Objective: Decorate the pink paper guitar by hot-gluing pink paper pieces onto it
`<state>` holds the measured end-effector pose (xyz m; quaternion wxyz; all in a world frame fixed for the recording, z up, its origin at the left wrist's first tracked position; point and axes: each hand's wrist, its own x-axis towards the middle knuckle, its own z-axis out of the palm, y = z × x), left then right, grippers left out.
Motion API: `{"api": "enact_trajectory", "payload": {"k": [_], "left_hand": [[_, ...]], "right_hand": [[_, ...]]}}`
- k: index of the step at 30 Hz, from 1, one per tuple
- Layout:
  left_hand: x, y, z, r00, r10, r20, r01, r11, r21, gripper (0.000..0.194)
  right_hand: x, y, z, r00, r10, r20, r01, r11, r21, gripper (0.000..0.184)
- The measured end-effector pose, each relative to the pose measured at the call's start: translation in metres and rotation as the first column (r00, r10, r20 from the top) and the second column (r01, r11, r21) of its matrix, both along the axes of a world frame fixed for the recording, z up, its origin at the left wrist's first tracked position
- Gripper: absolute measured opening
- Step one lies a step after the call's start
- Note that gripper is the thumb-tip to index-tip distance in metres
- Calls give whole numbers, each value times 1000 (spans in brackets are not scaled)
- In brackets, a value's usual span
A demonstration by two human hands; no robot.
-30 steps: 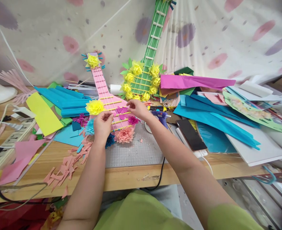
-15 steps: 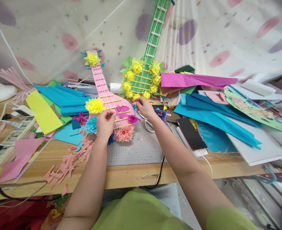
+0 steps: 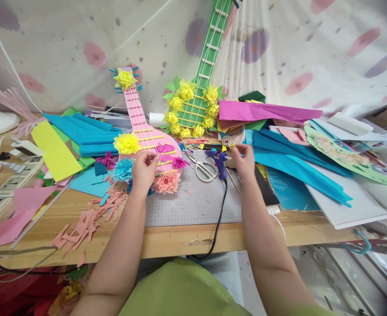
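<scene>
A pink paper-craft guitar [image 3: 137, 115], with white strings and yellow frets, leans on the worktable. Paper flowers decorate it: a yellow one [image 3: 127, 143], a light blue one [image 3: 122, 170], a magenta one [image 3: 179, 163] and a coral one [image 3: 167, 182]. My left hand [image 3: 145, 172] is at the guitar's body, thumb and fingertips pinched together; whatever they hold is hidden. Loose-looking magenta paper pieces [image 3: 165, 149] lie on the body. My right hand [image 3: 244, 161] is closed in a pinch just right of the blue glue gun's [image 3: 220, 163] nozzle, its contents too small to make out.
Scissors [image 3: 206, 170] lie on the grey cutting mat [image 3: 193, 208]. A green paper guitar [image 3: 198, 103] with yellow flowers stands behind. Coral scraps [image 3: 81, 228] litter the left side. Blue crepe paper [image 3: 299, 171] and a dark phone [image 3: 266, 188] are at right; the glue gun's cord [image 3: 220, 219] hangs over the edge.
My right hand has moved right, from above the pink guitar's edge to beside the glue gun, uncovering the scissors and glue gun. My left hand stays pinched at the guitar.
</scene>
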<state>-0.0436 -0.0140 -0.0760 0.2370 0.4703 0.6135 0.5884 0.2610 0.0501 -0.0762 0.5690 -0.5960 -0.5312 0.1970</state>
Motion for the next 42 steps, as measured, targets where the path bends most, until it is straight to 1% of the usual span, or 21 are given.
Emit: {"api": "enact_trajectory", "payload": {"k": [2, 3, 6, 8, 9, 10, 11, 12, 13, 15, 16, 17, 18, 19, 21, 26, 29, 33, 36, 39, 42], "left_hand": [[5, -1, -2, 999, -6, 41, 6, 1000, 2, 11], [7, -2, -2, 998, -13, 62, 13, 1000, -8, 13], [11, -8, 0, 997, -28, 67, 33, 997, -69, 13], [12, -11, 3, 1000, -26, 2, 26, 994, -106, 10], [12, -12, 4, 999, -22, -39, 17, 993, -118, 8], [12, -12, 5, 997, -21, -78, 11, 991, -130, 7], [12, -12, 5, 994, -20, -107, 5, 990, -140, 7], [12, -12, 4, 992, -20, -124, 2, 989, -149, 6], [12, -11, 4, 991, -22, -132, 1, 988, -156, 6], [14, -10, 2, 989, -24, -143, 0, 987, -163, 6], [15, -10, 2, 988, -22, -154, -4, 986, -164, 6], [16, -11, 3, 985, -20, -170, -9, 986, -166, 6], [17, -11, 4, 982, -21, -187, -11, 986, -169, 6], [18, -12, 5, 978, -21, -206, -16, 985, -174, 6], [19, -14, 9, 971, -18, -240, -30, 981, -194, 6], [19, -15, 14, 959, 3, -282, -63, 977, -205, 5], [20, -15, 14, 954, 6, -301, -69, 977, -201, 5], [22, -17, 19, 946, -7, -323, -72, 970, -233, 6], [23, -18, 22, 941, -9, -338, -81, 965, -251, 7], [23, -19, 22, 939, -14, -343, -81, 962, -259, 8], [23, -19, 21, 939, -19, -344, -74, 964, -254, 8]], "right_hand": [[-9, -3, -20, 991, 102, 83, -88, 984, -152, 46], [-14, -4, -28, 982, 122, 146, -90, 974, -209, 48], [-24, -3, -41, 962, 75, 263, 26, 933, -358, 42], [-27, -2, -41, 964, 14, 266, 93, 919, -384, 38], [-27, -3, -39, 973, -6, 233, 94, 925, -368, 38], [-28, -5, -35, 985, -5, 174, 65, 939, -339, 40], [-30, -7, -30, 995, 29, 98, 2, 953, -304, 42], [-33, -12, -24, 995, 97, 16, -90, 960, -265, 45], [-37, -17, -18, 978, 198, -62, -207, 950, -232, 47], [-48, -28, -4, 903, 404, -143, -427, 877, -221, 45], [-54, -33, 1, 865, 478, -154, -502, 832, -237, 43], [-61, -38, 5, 825, 544, -156, -565, 782, -263, 41], [-66, -41, 8, 798, 583, -153, -601, 748, -282, 39], [-71, -43, 10, 780, 607, -148, -621, 726, -295, 38], [-76, -45, 9, 770, 624, -133, -630, 711, -311, 37], [-75, -43, 4, 770, 632, -81, -619, 710, -335, 36], [-75, -43, 7, 767, 637, -77, -622, 709, -332, 37], [-77, -44, 11, 762, 643, -77, -627, 703, -337, 38], [-76, -44, 11, 757, 651, -62, -627, 695, -353, 40], [-75, -42, 9, 750, 661, -28, -623, 691, -367, 43], [-75, -41, 7, 748, 663, 2, -618, 699, -360, 44]]}}
